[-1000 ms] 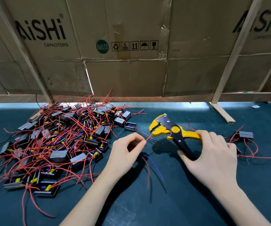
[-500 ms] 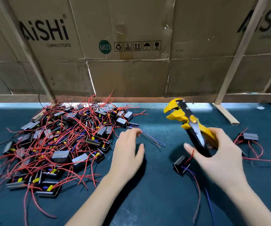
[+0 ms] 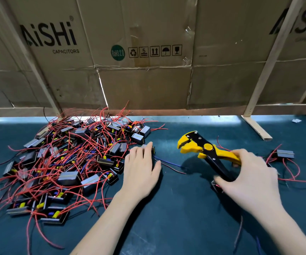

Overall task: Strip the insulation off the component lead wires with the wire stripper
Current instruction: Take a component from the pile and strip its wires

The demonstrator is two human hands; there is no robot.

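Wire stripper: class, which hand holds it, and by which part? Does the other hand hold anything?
The right hand grips the wire stripper by its handles. The left hand holds nothing; its fingers reach a component beside the pile.

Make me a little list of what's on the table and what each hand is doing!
left hand: fingers straight, reaching to a component at the pile's edge
right hand: grips the wire stripper by its handles
wire stripper head: yellow, pointing left, no wire in it
pile of components: on the left, tangled red wires
finished component: alone on the far right
table: dark green mat
behind: cardboard wall
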